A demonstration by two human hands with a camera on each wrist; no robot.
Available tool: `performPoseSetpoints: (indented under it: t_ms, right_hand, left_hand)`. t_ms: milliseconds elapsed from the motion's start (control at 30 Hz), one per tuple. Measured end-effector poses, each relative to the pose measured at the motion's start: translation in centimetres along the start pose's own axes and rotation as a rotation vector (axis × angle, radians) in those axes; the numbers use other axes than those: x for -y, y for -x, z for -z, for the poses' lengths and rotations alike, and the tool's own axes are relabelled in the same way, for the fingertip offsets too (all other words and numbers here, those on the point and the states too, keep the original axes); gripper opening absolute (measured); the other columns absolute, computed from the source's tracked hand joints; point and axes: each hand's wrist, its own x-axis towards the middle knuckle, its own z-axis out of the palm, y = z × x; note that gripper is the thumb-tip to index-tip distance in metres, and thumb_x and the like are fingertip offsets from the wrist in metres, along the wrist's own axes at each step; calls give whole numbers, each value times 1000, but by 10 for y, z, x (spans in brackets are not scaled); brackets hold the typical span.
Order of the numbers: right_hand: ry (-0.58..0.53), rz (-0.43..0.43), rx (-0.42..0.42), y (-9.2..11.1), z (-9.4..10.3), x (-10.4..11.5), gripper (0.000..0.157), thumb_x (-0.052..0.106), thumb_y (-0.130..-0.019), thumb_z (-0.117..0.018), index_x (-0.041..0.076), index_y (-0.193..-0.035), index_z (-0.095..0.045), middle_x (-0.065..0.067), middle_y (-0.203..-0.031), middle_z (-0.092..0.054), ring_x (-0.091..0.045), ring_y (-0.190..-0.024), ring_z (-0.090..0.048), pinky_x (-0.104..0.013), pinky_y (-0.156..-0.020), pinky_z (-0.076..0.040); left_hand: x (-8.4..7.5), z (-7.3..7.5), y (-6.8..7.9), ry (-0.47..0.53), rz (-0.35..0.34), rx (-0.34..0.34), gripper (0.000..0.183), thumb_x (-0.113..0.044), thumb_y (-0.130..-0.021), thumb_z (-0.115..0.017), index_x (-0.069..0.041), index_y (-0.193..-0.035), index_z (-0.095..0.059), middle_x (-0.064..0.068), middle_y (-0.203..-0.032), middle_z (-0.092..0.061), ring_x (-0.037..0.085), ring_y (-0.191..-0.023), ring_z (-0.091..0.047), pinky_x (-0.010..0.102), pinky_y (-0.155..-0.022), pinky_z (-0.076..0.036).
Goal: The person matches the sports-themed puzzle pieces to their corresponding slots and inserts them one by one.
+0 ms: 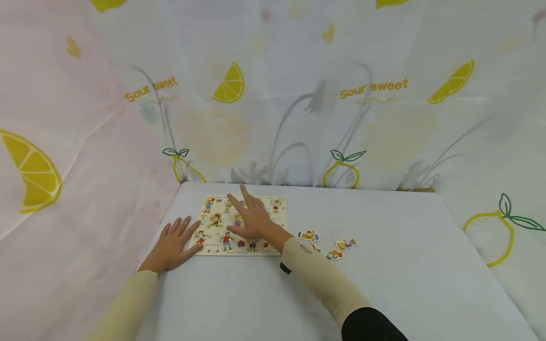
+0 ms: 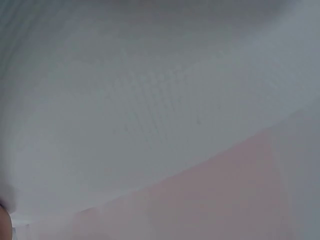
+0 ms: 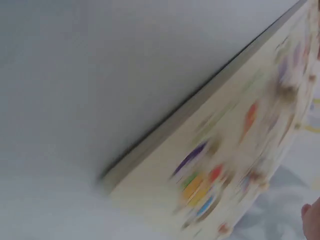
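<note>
A cream picture puzzle board with colourful figures of children at sports lies on the white table. My left hand rests at the board's left edge, fingers spread, with thumb and fingertips overlapping the edge beside a figure. Over the upper middle of the board is my right hand, fingers spread and thumb out, nothing visible held in it. It hides several figures beneath. In the right wrist view the board is blurred, with a fingertip at the right border. The left wrist view shows mostly table and a bit of finger.
Several loose cut-out figure pieces lie right of the board, including one with blue, one in yellow and one with orange. The right forearm partly covers another. A lemon-print cloth hangs behind the white table.
</note>
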Motion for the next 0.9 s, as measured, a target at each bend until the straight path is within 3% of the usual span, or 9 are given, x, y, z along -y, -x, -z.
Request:
performPoseSetpoints:
  t_ms: [133, 400, 567, 700, 900]
  right_hand:
    - [42, -1, -18, 21, 1, -31, 90, 60, -92, -56, 32, -160, -4, -13, -165, 18, -34, -149, -24, -54, -118, -24]
    - [101, -43, -3, 91, 18, -90, 90, 54, -91, -62, 27, -160, -12, -17, -166, 13, -39, -144, -29, -56, -117, -25]
    - [55, -54, -95, 143, 31, -127, 91, 44, -88, -68, 23, -160, -16, -22, -165, 5, -46, -140, -37, -63, -109, -34]
    - [15, -71, -151, 174, 37, -151, 89, 36, -87, -73, 23, -158, -21, -25, -164, -4, -43, -134, -45, -65, -99, -43]
    - [-97, -109, -171, 198, 47, -173, 77, 15, -86, -76, 18, -152, -37, -26, -161, -11, -36, -119, -58, -52, -90, -54]
  left_hand:
    - [-1, -3, 2, 5, -3, -2, 78, -64, -93, -49, -22, -156, -29, 20, -162, -24, 48, -147, -19, 69, -115, -12]
    - [-10, -10, 7, 17, -27, -35, 76, -62, -92, -52, -21, -154, -34, 20, -160, -29, 48, -146, -23, 69, -114, -15]
    - [-15, -13, 10, 46, -47, -67, 76, -62, -91, -54, -21, -153, -37, 22, -157, -33, 49, -143, -27, 70, -112, -18]
    - [-10, -10, 11, 49, -38, -87, 76, -62, -91, -55, -22, -153, -37, 22, -157, -33, 49, -143, -27, 70, -112, -17]
    - [-2, 0, 5, 29, -22, -78, 76, -61, -92, -54, -21, -154, -35, 21, -159, -30, 48, -145, -23, 69, -113, -14]
